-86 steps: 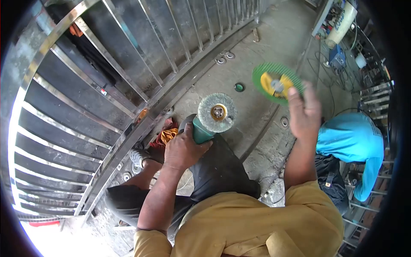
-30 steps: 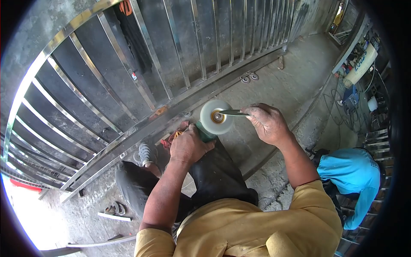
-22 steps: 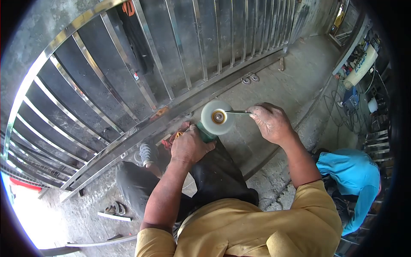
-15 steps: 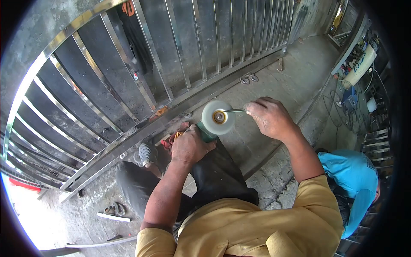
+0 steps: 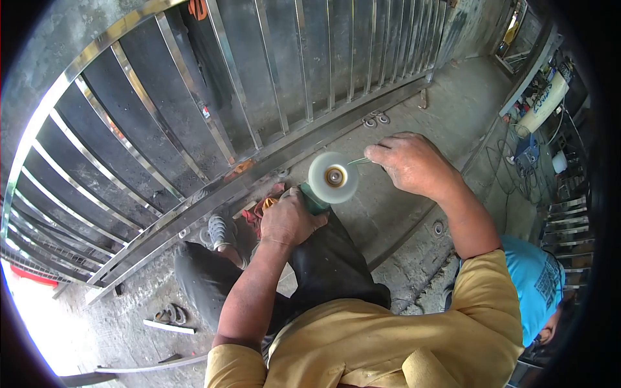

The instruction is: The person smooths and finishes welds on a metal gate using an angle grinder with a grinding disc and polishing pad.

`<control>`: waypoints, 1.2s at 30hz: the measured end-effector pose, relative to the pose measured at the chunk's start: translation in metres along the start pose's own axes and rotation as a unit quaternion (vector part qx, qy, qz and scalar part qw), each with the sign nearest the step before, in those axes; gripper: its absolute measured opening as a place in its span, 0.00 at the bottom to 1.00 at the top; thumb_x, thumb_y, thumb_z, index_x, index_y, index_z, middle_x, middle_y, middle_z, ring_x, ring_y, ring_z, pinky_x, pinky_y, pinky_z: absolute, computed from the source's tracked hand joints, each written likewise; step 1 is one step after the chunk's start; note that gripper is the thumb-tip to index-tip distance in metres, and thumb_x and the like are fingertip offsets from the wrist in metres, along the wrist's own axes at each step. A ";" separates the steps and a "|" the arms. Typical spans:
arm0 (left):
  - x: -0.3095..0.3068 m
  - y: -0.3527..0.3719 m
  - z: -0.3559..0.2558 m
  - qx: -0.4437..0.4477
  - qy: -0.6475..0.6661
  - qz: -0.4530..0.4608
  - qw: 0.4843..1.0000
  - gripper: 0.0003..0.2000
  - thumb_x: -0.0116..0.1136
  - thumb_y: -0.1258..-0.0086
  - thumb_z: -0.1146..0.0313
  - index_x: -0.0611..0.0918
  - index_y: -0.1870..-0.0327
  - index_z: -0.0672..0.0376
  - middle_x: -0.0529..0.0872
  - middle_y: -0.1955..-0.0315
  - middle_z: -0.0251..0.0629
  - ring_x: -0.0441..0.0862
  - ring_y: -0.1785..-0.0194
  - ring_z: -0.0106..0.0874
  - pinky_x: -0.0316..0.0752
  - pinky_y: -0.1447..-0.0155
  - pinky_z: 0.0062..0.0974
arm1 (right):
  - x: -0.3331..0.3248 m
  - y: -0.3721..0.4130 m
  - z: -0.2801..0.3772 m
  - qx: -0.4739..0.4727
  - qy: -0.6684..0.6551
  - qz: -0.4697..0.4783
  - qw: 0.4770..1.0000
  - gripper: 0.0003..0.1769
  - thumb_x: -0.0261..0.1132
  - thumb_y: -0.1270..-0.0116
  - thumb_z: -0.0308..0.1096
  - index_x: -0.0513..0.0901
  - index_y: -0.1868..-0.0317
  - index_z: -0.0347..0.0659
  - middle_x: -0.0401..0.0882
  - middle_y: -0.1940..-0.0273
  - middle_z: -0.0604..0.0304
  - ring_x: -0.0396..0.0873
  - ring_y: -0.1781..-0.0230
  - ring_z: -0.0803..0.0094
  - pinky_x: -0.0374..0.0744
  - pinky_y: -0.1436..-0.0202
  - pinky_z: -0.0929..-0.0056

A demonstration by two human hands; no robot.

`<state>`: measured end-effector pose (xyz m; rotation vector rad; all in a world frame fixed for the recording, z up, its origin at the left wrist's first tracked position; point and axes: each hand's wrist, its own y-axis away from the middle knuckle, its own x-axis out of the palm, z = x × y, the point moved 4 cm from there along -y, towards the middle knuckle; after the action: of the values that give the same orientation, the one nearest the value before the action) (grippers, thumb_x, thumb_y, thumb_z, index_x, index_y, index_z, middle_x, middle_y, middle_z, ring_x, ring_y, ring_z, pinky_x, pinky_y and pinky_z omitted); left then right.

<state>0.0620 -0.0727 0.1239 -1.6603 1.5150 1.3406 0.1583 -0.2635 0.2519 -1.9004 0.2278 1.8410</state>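
From here I see a grey concrete floor (image 5: 453, 87) and a metal railing (image 5: 229, 61) across the upper left. At centre, my left hand (image 5: 286, 216) is wrapped around a green tool (image 5: 314, 201) bearing a pale wheel (image 5: 325, 186). My right hand (image 5: 411, 163) pinches a thin green piece (image 5: 358, 160), perhaps touching the wheel's upper right edge.

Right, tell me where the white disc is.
Near the head view's centre, the white disc sits on the green tool in the left hand, left of the right hand.
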 end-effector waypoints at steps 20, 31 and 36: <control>0.003 -0.001 0.005 0.016 0.006 -0.015 1.000 0.45 0.70 0.45 0.38 0.72 0.36 0.69 0.86 0.51 0.56 0.87 0.48 0.46 0.82 0.46 0.41 | -0.009 -0.041 0.038 -0.162 0.126 0.057 0.977 0.12 0.61 0.34 0.32 0.87 0.53 0.47 0.84 0.67 0.55 0.85 0.60 0.58 0.81 0.54 0.57; 0.004 0.000 0.005 0.018 0.004 -0.015 1.000 0.44 0.70 0.45 0.39 0.72 0.37 0.69 0.86 0.51 0.55 0.87 0.48 0.45 0.82 0.45 0.41 | -0.012 -0.041 0.042 -0.162 0.137 0.068 0.975 0.10 0.63 0.37 0.30 0.87 0.56 0.46 0.83 0.67 0.56 0.84 0.60 0.59 0.81 0.53 0.59; 0.001 0.003 0.004 0.017 0.002 -0.030 0.999 0.37 0.71 0.43 0.42 0.76 0.44 0.66 0.87 0.54 0.53 0.88 0.51 0.46 0.81 0.46 0.40 | -0.011 -0.041 0.036 -0.152 0.120 0.049 0.980 0.10 0.62 0.37 0.29 0.86 0.57 0.46 0.83 0.67 0.56 0.84 0.61 0.58 0.81 0.54 0.59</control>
<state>0.0575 -0.0704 0.1217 -1.6740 1.4706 1.2756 0.1428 -0.2144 0.2727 -2.3645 0.1273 1.7876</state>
